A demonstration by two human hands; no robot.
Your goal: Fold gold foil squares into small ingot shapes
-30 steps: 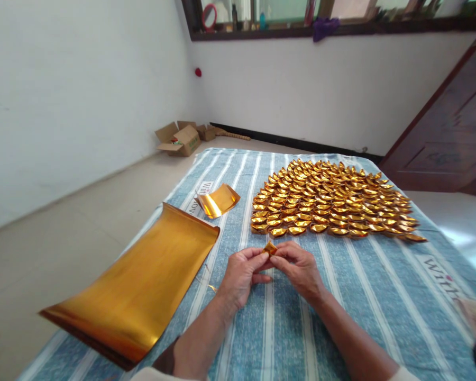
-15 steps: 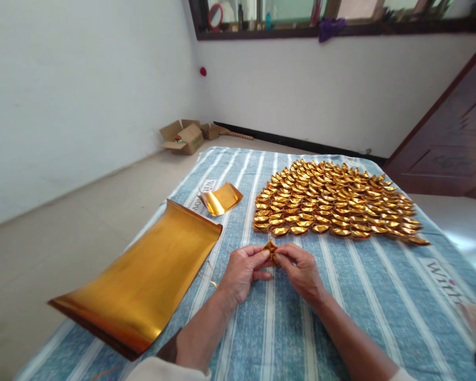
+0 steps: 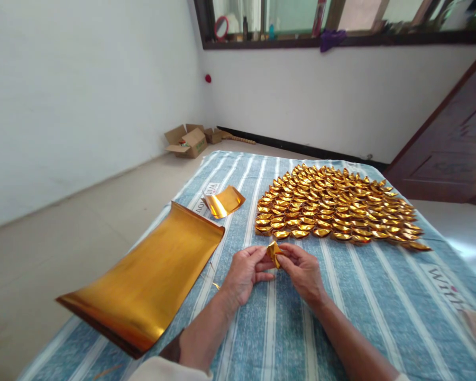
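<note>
A small folded piece of gold foil paper (image 3: 273, 254) is held between my two hands over the striped cloth. My left hand (image 3: 246, 272) pinches its left side between thumb and fingers, with the lower fingers stretched out beneath. My right hand (image 3: 303, 270) grips the right edge with thumb and forefinger. Just beyond my hands and to the right, many folded gold paper ingots (image 3: 333, 203) stand packed in rows. Left of my hands lies a large gold foil sheet (image 3: 143, 275) with curled ends. A smaller stack of gold foil paper (image 3: 227, 201) curls up behind it.
A blue and white striped cloth (image 3: 269, 328) covers the table. Open cardboard boxes (image 3: 188, 143) sit on the floor by the far wall. At the right is a dark red wooden door (image 3: 448, 143). Thin gold scraps (image 3: 216, 286) lie near my left wrist.
The folded piece has turned between my fingers and shows a broader shiny face now. My left thumb has moved back from its middle. The whole view has shifted slightly.
</note>
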